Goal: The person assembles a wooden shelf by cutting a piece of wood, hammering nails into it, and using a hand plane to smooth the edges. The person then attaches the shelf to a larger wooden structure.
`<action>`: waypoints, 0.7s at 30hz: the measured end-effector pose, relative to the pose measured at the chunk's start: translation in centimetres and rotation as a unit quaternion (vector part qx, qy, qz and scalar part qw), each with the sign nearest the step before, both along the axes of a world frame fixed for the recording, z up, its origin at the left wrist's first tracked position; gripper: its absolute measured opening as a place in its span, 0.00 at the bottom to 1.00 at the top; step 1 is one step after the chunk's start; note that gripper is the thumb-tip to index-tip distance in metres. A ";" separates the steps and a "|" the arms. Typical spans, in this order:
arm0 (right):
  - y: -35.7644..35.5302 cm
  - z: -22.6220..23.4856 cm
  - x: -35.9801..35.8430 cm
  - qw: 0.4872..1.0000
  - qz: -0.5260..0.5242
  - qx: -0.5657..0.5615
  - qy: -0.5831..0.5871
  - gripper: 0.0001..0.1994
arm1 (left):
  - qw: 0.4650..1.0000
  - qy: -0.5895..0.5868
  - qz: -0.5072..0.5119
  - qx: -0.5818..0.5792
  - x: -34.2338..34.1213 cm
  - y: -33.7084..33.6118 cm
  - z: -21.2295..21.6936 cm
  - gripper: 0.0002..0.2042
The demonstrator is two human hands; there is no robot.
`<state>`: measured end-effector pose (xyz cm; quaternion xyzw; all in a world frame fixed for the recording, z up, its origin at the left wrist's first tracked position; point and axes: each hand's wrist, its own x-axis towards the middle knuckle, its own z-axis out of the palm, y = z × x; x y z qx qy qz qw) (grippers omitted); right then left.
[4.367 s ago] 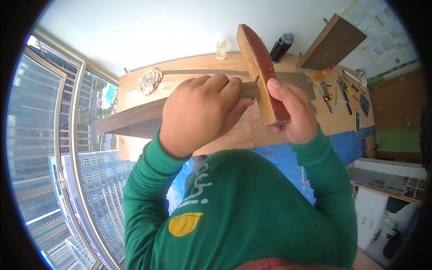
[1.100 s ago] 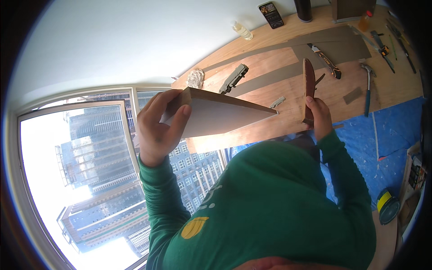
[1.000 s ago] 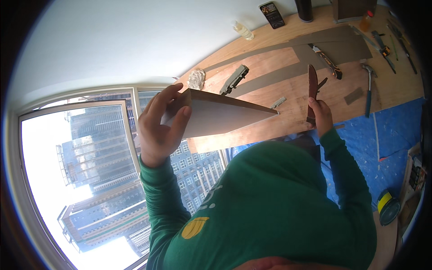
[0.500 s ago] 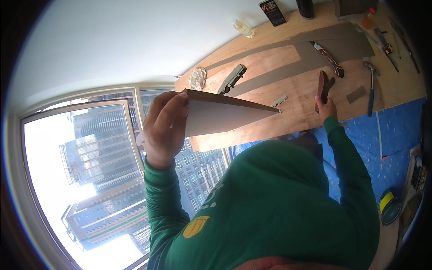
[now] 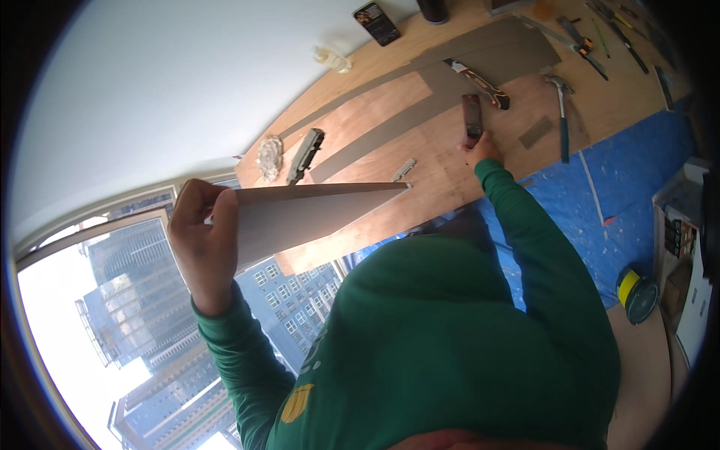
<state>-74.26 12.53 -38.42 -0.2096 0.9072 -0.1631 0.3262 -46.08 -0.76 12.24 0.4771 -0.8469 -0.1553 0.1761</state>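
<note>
My left hand (image 5: 206, 240) is closed on the near left corner of a long white board (image 5: 285, 225) with a brown top edge. The board stands on edge and narrows away to the right over the bench. My right hand (image 5: 481, 148) grips a dark reddish-brown, long block-shaped tool (image 5: 471, 120), perhaps a small wooden plane; its underside is hidden. Just beyond the tool lies a black and orange utility knife (image 5: 484, 86). Behind the board, a grey-green clamp-like tool (image 5: 305, 156) rises, and a smaller pale one (image 5: 405, 169) sits by the board's far end.
The wooden bench (image 5: 442, 169) carries a hammer (image 5: 562, 116), a grey-brown strip (image 5: 360, 154), a crumpled wad (image 5: 270, 157), a clear bottle (image 5: 332, 59) and a phone (image 5: 376, 24). Several hand tools lie at the far right. Blue sheeting (image 5: 570, 217) borders the bench; a window (image 5: 97, 322) is at left.
The whole view has swung, shifting most things leftward. My right hand has turned the brown tool so its broad face shows, and moved it slightly nearer the knife. The left hand keeps its hold.
</note>
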 end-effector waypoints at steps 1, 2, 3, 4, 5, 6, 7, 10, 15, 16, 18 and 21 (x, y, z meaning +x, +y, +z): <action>0.0 0.8 -0.2 1.000 0.001 0.010 -0.012 0.40 | 1.000 0.023 0.004 0.015 0.0 0.1 -0.3 0.05; 0.1 1.4 -0.4 0.999 0.004 0.017 -0.027 0.39 | 0.999 0.043 0.009 0.026 -0.2 0.3 -0.3 0.05; 0.1 1.2 -0.7 0.999 0.007 0.020 -0.028 0.40 | 0.998 0.054 0.002 0.033 -0.4 0.5 -0.3 0.05; 0.3 0.8 -1.0 0.999 0.011 0.023 -0.029 0.41 | 0.997 0.066 -0.004 0.039 -0.7 0.7 -0.3 0.06; 0.6 0.6 -1.2 0.999 0.016 0.027 -0.030 0.42 | 0.996 0.078 -0.009 0.046 -1.0 0.8 -0.5 0.06; 0.4 1.1 -1.2 0.998 0.027 0.039 -0.034 0.44 | 0.997 0.067 -0.011 0.044 -0.9 0.9 -0.4 0.06; 0.3 1.7 -1.2 0.997 0.038 0.051 -0.038 0.45 | 0.997 0.056 -0.012 0.042 -0.8 0.9 -0.3 0.06; 0.3 2.3 -1.4 0.994 0.066 0.071 -0.044 0.49 | 0.998 0.042 -0.016 0.036 -0.4 0.6 -0.4 0.07; 0.7 2.6 -0.9 0.996 0.063 0.057 -0.017 0.44 | 0.999 0.039 -0.007 0.007 -0.8 1.2 -0.9 0.09; 0.7 3.1 -0.7 0.997 0.064 0.038 -0.008 0.41 | 0.999 0.042 -0.012 -0.010 -0.6 1.3 -1.0 0.09; 1.0 3.3 -0.5 0.999 0.042 0.001 0.015 0.37 | 0.997 0.055 -0.019 -0.051 -0.7 1.5 -1.8 0.10; 3.0 0.7 -0.7 0.997 -0.010 -0.059 0.058 0.31 | 0.995 0.052 -0.031 -0.080 -1.5 1.8 -1.7 0.09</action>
